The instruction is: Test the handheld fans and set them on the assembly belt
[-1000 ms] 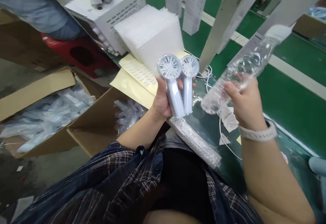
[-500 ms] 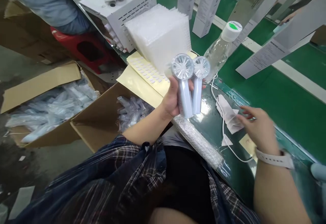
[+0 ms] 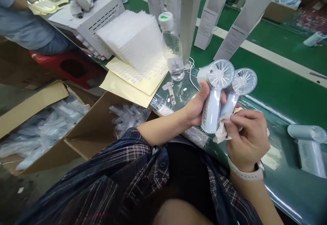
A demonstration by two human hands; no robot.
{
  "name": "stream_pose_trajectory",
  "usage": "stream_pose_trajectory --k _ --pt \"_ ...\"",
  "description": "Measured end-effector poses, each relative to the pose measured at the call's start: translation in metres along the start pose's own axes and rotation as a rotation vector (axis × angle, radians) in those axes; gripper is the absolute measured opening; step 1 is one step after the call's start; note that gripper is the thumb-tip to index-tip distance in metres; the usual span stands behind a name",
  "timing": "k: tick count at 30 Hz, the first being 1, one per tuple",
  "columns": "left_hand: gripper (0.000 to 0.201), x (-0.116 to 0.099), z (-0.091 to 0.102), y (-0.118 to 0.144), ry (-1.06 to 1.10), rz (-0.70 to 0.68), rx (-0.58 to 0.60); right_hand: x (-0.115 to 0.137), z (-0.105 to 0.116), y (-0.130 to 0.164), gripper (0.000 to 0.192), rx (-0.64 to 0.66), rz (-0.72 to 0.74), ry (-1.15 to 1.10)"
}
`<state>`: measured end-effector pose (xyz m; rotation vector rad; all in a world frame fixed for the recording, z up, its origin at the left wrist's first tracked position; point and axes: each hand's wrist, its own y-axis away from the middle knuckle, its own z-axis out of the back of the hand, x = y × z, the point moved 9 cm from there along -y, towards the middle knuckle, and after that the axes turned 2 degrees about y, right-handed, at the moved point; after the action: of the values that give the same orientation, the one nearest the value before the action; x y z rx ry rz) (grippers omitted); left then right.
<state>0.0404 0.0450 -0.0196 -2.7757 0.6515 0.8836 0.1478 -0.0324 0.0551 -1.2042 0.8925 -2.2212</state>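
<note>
A: What is in the hands?

B: The left hand holds two handheld fans, pale blue and side by side, above the green table. Its grip is wrapped around the handles, thumb on the near side. The fans' round heads, with spoke-like blades, face the viewer; "FAN" is printed on the nearer handle.

A: And the right hand?

B: Its grip pinches a crumpled white tissue between thumb and fingers, at the lower end of the farther fan's handle. How firmly it presses there, I cannot tell. A white wristband circles that wrist.

A: What else is on the table?

B: Beyond the left hand, a clear bottle with a white cap stands upright, just beside yellow sticker sheets. Behind those is a stack of bubble wrap. To the right, well apart from the held pair, lies another fan.

A: And to the left?

B: An open cardboard box full of plastic-wrapped items. Above it, a person in pale blue sits on a red stool.
</note>
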Motion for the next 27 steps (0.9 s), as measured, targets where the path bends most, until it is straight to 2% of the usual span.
stream_pose_trajectory --k 3,7,8,9,12,14,16,19,21,23,25,27 --pt "0.089 0.020 -0.005 -0.001 0.037 0.089 0.045 -0.015 -0.001 0.017 0.022 0.051 -0.001 -0.025" --pt "0.087 0.032 -0.006 -0.002 0.045 0.115 0.059 -0.021 0.023 0.021 0.027 -0.099 -0.016 -0.026" --pt "0.087 0.034 -0.006 -0.003 0.040 0.119 0.054 -0.021 0.026 0.022 0.027 -0.098 -0.032 -0.029" --pt "0.087 0.035 -0.005 -0.003 0.030 0.124 0.045 -0.021 0.026 0.023 0.027 -0.053 -0.060 -0.045" --pt "0.089 0.032 0.002 -0.004 0.008 0.124 0.010 -0.027 0.016 0.037 0.022 0.240 -0.218 -0.182" --pt "0.087 0.027 0.005 -0.005 0.013 0.106 0.007 -0.037 0.023 0.048 0.020 0.324 -0.340 -0.320" --pt "0.086 0.022 0.006 -0.005 0.010 0.082 0.021 -0.053 0.042 0.054 0.017 0.249 -0.448 -0.403" --pt "0.091 0.019 0.013 -0.004 -0.102 0.063 0.026 -0.077 0.065 0.058 0.009 0.104 -0.568 -0.334" --pt "0.093 0.014 0.023 -0.004 -0.305 -0.001 -0.001 -0.084 0.066 0.059 0.004 0.092 -0.592 -0.234" --pt "0.091 0.000 0.029 -0.005 -0.589 -0.166 -0.016 -0.086 0.062 0.060 0.003 0.091 -0.585 -0.173" --pt "0.091 -0.012 0.028 -0.003 -0.856 -0.365 0.013 -0.085 0.059 0.060 0.003 0.064 -0.576 -0.162" --pt "0.094 -0.018 0.025 0.000 -1.038 -0.504 0.051 -0.083 0.060 0.061 0.002 0.025 -0.578 -0.184"
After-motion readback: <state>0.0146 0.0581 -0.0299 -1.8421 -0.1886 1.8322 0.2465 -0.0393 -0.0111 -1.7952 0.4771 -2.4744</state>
